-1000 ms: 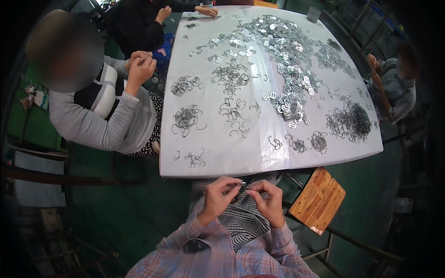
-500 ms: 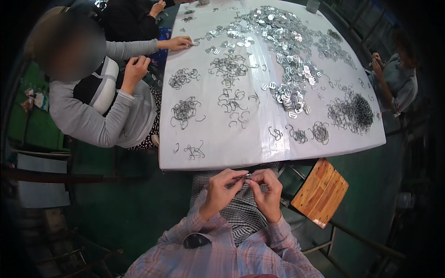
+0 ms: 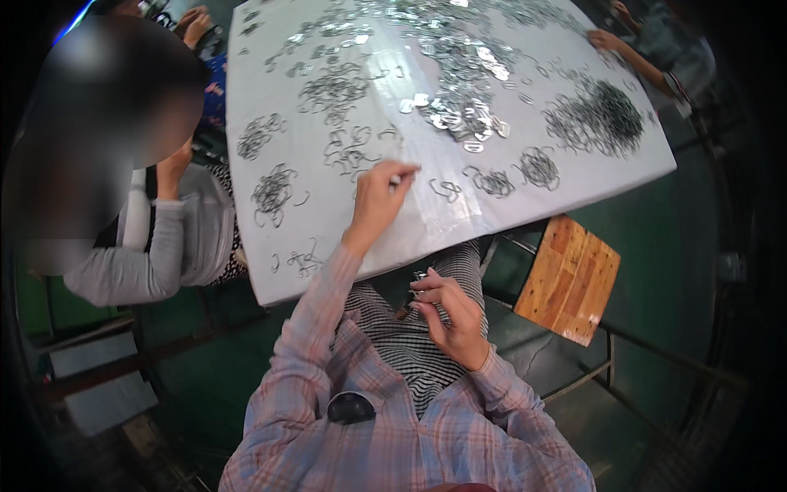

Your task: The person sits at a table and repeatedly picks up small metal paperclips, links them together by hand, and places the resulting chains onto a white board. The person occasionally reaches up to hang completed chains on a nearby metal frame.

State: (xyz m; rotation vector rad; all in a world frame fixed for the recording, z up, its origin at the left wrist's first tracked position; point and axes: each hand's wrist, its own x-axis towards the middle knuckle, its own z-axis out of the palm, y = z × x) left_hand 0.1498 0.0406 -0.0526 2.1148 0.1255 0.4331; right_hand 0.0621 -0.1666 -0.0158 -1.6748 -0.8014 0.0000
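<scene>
Over the near part of the white table, my left hand (image 3: pixel 379 199) reaches out with thumb and fingertips drawn together. Its fingers are slightly blurred, and whatever lies between them is hidden. Beneath and beyond it lie loose bent wire hooks (image 3: pixel 351 152). A small pile of dark hooks (image 3: pixel 447 190) is just to its right. Above my lap, my right hand (image 3: pixel 452 320) is closed on a small shiny metal piece (image 3: pixel 419 284) at the fingertips. The piece is too small to tell its exact shape.
Flat silver slotted buckles (image 3: pixel 467 107) are heaped mid-table. A large mound of dark hooks (image 3: pixel 611 123) sits at right. A wooden stool (image 3: pixel 570 279) stands right of my legs. A person in a grey sleeve (image 3: pixel 152 254) sits at left; another person's hand (image 3: pixel 605 41) touches the far right edge.
My left hand has left my right hand above the lap and moved forward over the table. My right hand stays low with the metal piece. The view has shifted and turned.
</scene>
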